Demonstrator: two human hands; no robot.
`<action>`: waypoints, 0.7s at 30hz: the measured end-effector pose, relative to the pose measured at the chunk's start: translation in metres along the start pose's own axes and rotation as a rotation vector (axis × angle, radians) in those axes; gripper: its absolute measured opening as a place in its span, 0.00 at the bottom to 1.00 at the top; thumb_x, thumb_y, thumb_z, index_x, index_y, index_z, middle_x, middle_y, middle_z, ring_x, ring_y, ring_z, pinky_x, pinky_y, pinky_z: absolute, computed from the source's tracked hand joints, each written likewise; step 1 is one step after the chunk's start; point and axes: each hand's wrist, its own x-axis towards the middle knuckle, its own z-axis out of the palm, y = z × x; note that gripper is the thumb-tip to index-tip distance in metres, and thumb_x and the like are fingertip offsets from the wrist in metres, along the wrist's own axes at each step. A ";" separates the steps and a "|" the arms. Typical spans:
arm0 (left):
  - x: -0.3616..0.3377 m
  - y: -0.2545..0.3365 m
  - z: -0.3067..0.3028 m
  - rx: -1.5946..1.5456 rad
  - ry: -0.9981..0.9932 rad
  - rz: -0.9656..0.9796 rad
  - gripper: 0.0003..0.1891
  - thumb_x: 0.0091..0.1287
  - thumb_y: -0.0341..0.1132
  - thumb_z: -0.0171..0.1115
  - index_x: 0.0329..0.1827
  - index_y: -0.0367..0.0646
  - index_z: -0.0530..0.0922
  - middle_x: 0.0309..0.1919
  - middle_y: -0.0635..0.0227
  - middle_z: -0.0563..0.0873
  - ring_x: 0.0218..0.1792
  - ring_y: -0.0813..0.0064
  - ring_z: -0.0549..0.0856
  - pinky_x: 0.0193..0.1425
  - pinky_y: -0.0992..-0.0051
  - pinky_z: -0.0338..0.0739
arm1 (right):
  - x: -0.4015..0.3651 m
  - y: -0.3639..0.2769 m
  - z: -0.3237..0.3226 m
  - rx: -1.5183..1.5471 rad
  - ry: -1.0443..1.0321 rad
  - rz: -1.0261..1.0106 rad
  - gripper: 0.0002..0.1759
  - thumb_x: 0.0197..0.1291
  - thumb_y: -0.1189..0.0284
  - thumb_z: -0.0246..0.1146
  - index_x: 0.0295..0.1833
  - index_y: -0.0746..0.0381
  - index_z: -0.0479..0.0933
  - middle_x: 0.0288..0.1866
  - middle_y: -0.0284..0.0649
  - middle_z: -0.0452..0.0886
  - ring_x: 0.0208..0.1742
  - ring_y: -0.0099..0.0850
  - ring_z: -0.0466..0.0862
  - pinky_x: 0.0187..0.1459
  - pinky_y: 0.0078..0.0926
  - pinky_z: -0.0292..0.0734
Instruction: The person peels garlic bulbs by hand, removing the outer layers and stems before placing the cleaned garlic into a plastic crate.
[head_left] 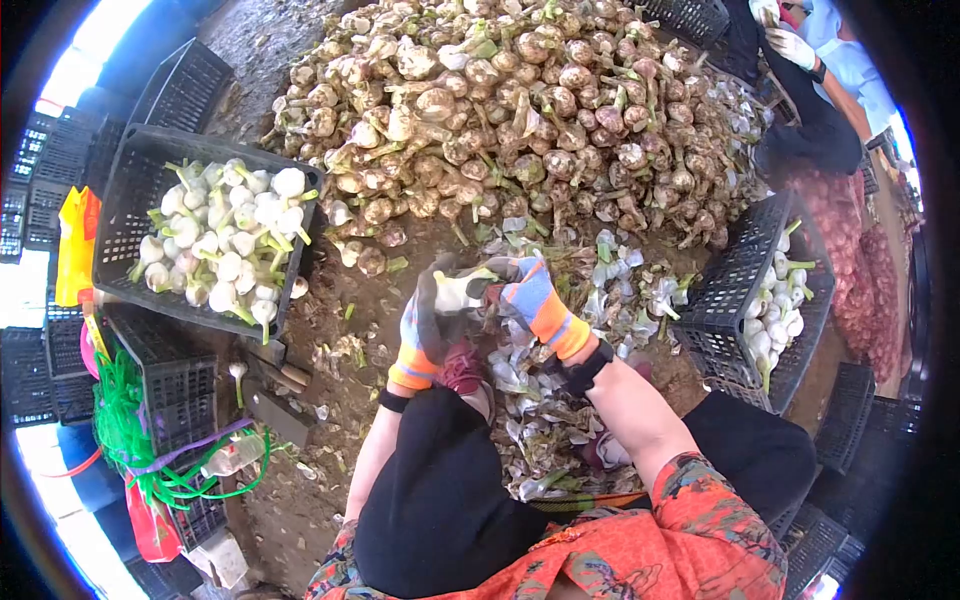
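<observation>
I see the left hand (420, 335), in a grey and orange glove, closed around a garlic bulb (462, 290) and holding it just above the knees. The right hand (535, 300), gloved the same way, grips the upper side of the same bulb with its fingertips, so the bulb sits between the two hands. I think the left grips firmly so that the right can pull at the outer skin without the bulb turning. Directly under the hands lies a heap of loose skins (540, 410), which I judge drop there straight from the bulb. Beyond the hands, well apart, is a big pile of unpeeled garlic (500, 110), brownish and with stalks. To the left of the left hand a black crate (125, 200) seems tilted toward the person and holds white cleaned bulbs (225, 235). To the right of the right hand a second crate (735, 285) holds a few more white bulbs (775, 320). Both stand near, probably so that a bulb needs only a short toss. There is no desk: all rests on bare earth ground (300, 400). Further left are stacked empty crates (185, 85), green cord (130, 430) and a plastic bottle (235, 455). Far to the right are red net sacks (860, 270) and another person's gloved hand (795, 45). Strong daylight enters at the left edge.
</observation>
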 end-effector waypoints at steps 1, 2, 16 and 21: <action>-0.003 0.001 0.005 -0.324 0.079 -0.251 0.22 0.70 0.43 0.49 0.61 0.39 0.64 0.47 0.65 0.77 0.41 0.72 0.78 0.50 0.74 0.75 | 0.001 0.003 -0.001 -0.126 0.072 -0.010 0.12 0.51 0.80 0.61 0.43 0.68 0.77 0.38 0.39 0.83 0.37 0.22 0.80 0.41 0.20 0.77; -0.004 0.002 0.011 -0.651 0.154 -0.502 0.21 0.69 0.41 0.50 0.59 0.38 0.65 0.45 0.65 0.78 0.41 0.71 0.79 0.50 0.73 0.75 | 0.000 0.005 -0.004 -0.255 0.147 -0.019 0.11 0.52 0.80 0.61 0.43 0.68 0.77 0.37 0.39 0.83 0.37 0.22 0.80 0.41 0.20 0.76; -0.005 0.013 0.004 -0.575 -0.091 -0.301 0.39 0.48 0.33 0.73 0.63 0.37 0.62 0.52 0.63 0.74 0.52 0.76 0.75 0.57 0.76 0.70 | -0.001 -0.020 -0.025 -0.867 -0.063 -0.166 0.24 0.46 0.61 0.66 0.48 0.62 0.79 0.44 0.46 0.80 0.49 0.41 0.80 0.49 0.33 0.74; -0.003 0.017 0.008 -0.362 -0.094 -0.138 0.35 0.48 0.22 0.65 0.62 0.38 0.62 0.53 0.62 0.71 0.53 0.72 0.74 0.58 0.73 0.69 | 0.000 -0.046 0.009 -1.256 -0.253 -0.080 0.17 0.46 0.66 0.61 0.43 0.61 0.79 0.43 0.49 0.79 0.47 0.46 0.79 0.49 0.37 0.73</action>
